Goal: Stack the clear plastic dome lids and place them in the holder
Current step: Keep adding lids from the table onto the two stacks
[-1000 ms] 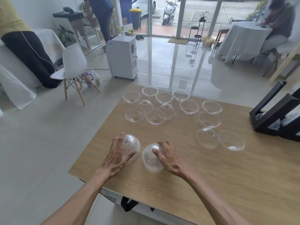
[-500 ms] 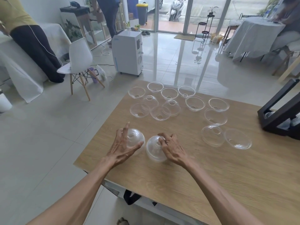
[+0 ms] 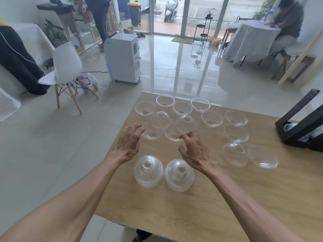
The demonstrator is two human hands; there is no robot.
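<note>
Wooden table: two lid stacks, holder partly filled.

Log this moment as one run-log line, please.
left hand open, reaching to loose lids | right hand open, reaching | two lid stacks set down near edge of table | holder far right | stacks not yet in holder

My left hand and right hand hover empty, fingers loose, over the wooden table. Two lid stacks stand dome-up just beside each other; loose lids lie beyond.
</note>
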